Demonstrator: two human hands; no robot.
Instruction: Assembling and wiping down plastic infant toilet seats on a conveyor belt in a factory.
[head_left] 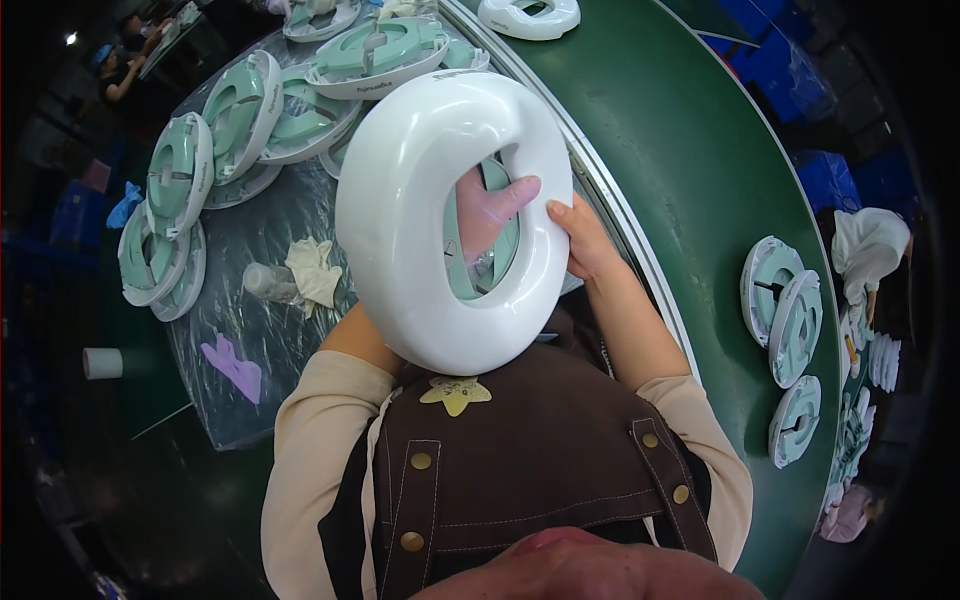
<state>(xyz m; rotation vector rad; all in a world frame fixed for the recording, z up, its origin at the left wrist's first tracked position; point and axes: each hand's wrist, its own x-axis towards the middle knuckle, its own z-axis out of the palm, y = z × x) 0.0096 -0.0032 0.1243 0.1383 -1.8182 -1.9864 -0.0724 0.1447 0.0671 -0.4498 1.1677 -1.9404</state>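
Observation:
I hold a large white oval plastic seat ring (400, 200) upright close in front of my chest. My right hand (582, 238) grips its right rim, with the fingers curled onto the inner edge. My left hand (488, 205), in a pink glove, is behind the ring. It shows through the opening and presses against the inner rim. My left forearm (350, 340) runs in behind the ring's lower left side. A mint-green part (505, 245) is visible through the opening, behind the ring.
Several mint-green and white seats (185, 175) are stacked on the plastic-covered table (250, 225) to the left, beside white gloves (315, 270), a small clear bottle (266, 282) and a purple glove (235, 365). The green conveyor (680, 150) on the right carries more seats (785, 310). Blue crates (770, 50) stand beyond it.

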